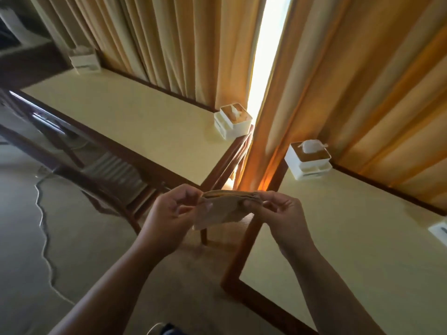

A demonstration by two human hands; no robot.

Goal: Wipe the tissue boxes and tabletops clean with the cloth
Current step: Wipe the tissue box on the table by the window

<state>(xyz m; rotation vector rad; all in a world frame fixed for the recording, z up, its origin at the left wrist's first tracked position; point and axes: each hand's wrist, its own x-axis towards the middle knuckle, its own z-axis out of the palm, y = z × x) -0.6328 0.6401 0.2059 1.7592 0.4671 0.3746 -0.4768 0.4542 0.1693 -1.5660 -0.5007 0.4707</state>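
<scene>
Cloth [223, 209]: folded, tan, held in the air between the two benches, touching neither. Left hand [169, 213] and right hand [280, 213]: fingers pinched on opposite ends of its upper edge.

Step, by judgement: folding or readying the cloth; wiping not begun.

Nearest tissue box [308, 159]: on right bench [362, 238], by the curtain.

Next move called for: one hand carrying the cloth there.

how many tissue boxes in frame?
3 clear: far left corner of the left table, its near right corner by the curtain gap, and the right table's far corner. A white object cut off at the right edge may be a fourth.
</scene>
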